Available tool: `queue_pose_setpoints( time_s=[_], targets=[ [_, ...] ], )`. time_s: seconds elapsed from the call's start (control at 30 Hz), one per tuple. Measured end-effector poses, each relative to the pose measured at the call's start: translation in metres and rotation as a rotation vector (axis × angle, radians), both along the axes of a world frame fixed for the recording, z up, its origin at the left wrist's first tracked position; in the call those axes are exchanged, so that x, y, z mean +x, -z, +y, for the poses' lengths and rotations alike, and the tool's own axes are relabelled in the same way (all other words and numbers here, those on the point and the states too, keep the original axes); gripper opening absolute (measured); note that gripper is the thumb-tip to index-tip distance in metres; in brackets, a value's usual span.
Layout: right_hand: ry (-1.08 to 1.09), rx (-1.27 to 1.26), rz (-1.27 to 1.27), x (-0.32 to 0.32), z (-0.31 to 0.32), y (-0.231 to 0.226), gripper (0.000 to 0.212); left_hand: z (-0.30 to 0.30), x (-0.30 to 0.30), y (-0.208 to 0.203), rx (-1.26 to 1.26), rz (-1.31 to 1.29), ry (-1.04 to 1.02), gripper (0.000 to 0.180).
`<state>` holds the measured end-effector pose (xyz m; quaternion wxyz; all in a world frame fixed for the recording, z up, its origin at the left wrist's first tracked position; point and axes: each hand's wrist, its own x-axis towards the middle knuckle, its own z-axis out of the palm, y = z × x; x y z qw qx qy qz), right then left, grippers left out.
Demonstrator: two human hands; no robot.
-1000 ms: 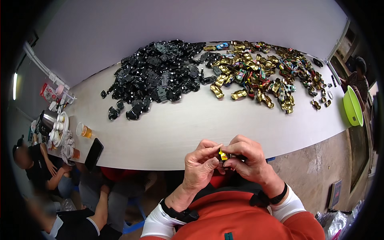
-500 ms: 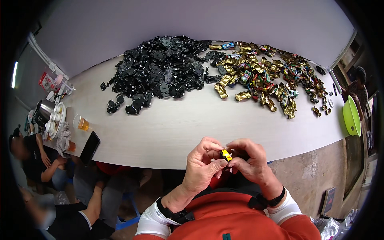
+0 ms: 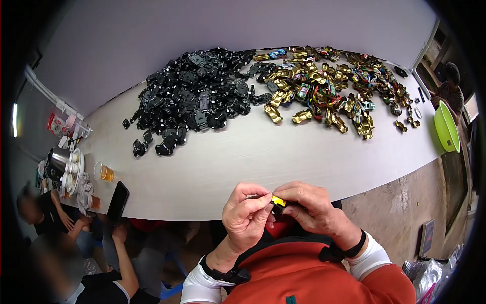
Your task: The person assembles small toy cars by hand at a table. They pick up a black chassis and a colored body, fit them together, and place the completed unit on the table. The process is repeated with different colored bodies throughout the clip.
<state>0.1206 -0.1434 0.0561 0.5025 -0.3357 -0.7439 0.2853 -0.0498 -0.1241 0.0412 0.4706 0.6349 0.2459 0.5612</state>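
Observation:
Between my two hands, just off the table's near edge, is a small yellow and black toy car (image 3: 278,201). The fingers of my left hand (image 3: 246,215) pinch its left end. My right hand (image 3: 314,210) grips it from the right, thumb below and fingers above. My fingers cover much of the car. Across the table lie a large heap of black toy car bases (image 3: 195,93) and, to its right, a heap of gold and coloured toy car bodies (image 3: 324,83).
A black phone (image 3: 118,200) lies at the table's left edge near a cup of amber drink (image 3: 104,172). A tray with white cups (image 3: 76,169) stands farther left. At the right edge is a green basin (image 3: 445,129). Two people sit at the left; another person (image 3: 449,88) is at the far right.
The toy car has turned between my fingers, and more of its black side faces me. My hands have shifted slightly left in the picture. The whole view has tilted a little.

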Motion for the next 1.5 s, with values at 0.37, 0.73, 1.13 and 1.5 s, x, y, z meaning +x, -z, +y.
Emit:
queue_pose_setpoints(
  time_s=[0.37,0.73,1.13,1.5],
  targets=[
    [0.161,-0.025,-0.002,-0.007,-0.006,-0.005,0.027,0.001,0.008,0.000,0.225,0.140,-0.161,0.009],
    [0.172,0.069,-0.035,-0.010,0.001,-0.001,0.023,-0.002,0.010,0.011,-0.077,0.004,-0.011,0.005],
    [0.201,0.001,-0.017,-0.011,0.000,0.005,0.022,0.000,0.019,0.017,-0.007,0.027,-0.155,0.004],
    [0.316,-0.068,0.028,-0.016,0.005,0.016,0.010,0.006,0.022,0.026,-0.248,-0.019,-0.093,0.003]
  ],
)
